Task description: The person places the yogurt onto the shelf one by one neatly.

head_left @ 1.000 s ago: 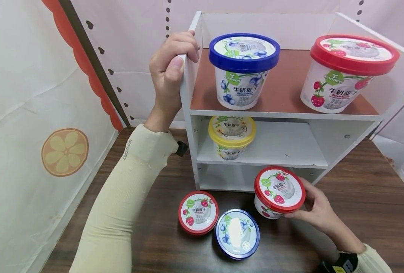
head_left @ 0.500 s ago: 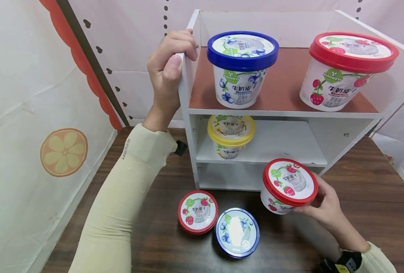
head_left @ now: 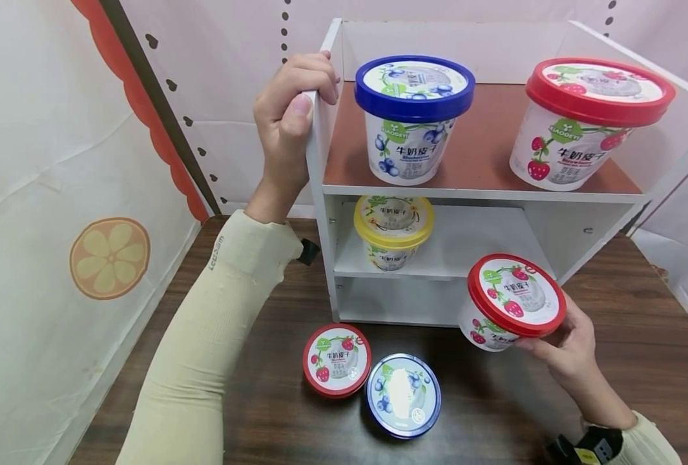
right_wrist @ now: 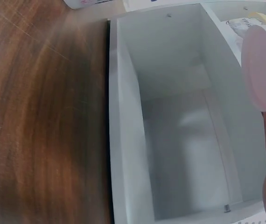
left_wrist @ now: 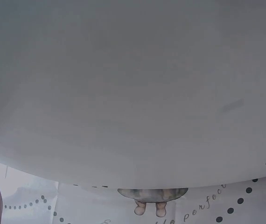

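My left hand grips the upper left side panel of the white shelf unit, its thumb in front. In my right hand is a red-lidded strawberry tub, lifted off the table and tilted, in front of the shelf's lower right part. The right wrist view shows the tub's pale base beside the middle shelf's edge. A second red-lidded strawberry tub and a blue-lidded blueberry tub stand side by side on the table. The left wrist view holds mostly the side panel.
On the top shelf stand a large blue-lidded tub at left and a large red-lidded tub at right. A yellow-lidded tub occupies the middle shelf's left. The dark wooden table runs under everything; a printed cloth hangs at left.
My right hand has raised the strawberry tub and carried it to the right, closer to the middle shelf's edge. The left hand keeps its hold on the side panel.
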Demonstrator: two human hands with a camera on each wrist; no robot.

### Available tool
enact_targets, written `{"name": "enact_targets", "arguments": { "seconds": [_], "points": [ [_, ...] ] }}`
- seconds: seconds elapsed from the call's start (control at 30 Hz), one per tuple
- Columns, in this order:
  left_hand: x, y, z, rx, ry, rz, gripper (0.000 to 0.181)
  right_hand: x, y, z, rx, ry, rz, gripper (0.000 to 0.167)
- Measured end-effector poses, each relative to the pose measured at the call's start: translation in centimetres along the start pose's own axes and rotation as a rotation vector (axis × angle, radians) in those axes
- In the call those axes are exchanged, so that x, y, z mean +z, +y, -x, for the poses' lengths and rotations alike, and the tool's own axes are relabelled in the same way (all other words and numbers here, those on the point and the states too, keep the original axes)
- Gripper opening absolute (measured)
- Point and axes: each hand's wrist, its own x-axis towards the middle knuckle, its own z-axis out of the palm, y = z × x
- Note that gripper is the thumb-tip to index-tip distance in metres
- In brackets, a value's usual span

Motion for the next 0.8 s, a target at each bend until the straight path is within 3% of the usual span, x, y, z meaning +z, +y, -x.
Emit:
{"name": "enact_targets", "arguments": {
  "seconds": [0.23, 0.8],
  "points": [
    [0.0, 0.0, 0.1, -0.004, 0.001, -0.001, 0.032, -0.2, -0.7, -0.6, -0.030, 0.048, 0.010, 0.062],
    [0.1, 0.1, -0.1, -0.004, 0.010, 0.008, 0.033, 0.2, -1.7, -1.4, 0.008, 0.148, 0.074, 0.055]
  ]
}}
